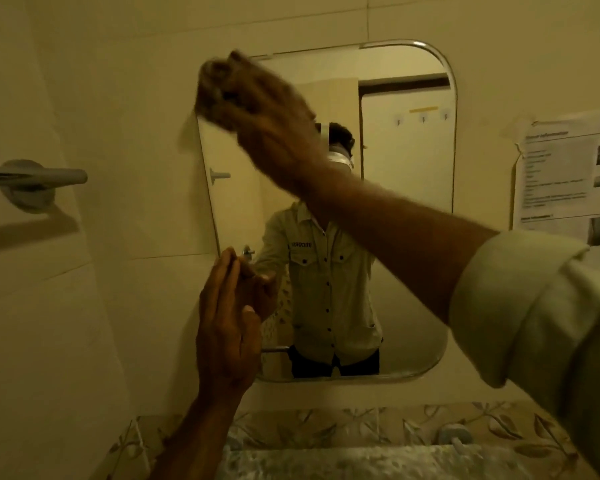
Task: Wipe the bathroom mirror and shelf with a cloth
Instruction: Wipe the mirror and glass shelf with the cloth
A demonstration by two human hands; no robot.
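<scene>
Lighting: dim, a yellow-green cast tinting everything. Glare: a thin highlight running along the mirror (395,237) rim at top right. Shadows: soft, falling beneath the towel bar (32,176). Blur: right hand (257,102) smearing with motion. Distortion: wide-angle bending straight lines near the edges. Notice (568,174) print unreadable.

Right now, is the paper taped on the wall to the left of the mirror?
No, the paper hangs on the wall to the right of the mirror; a towel bar is on the left.
</scene>
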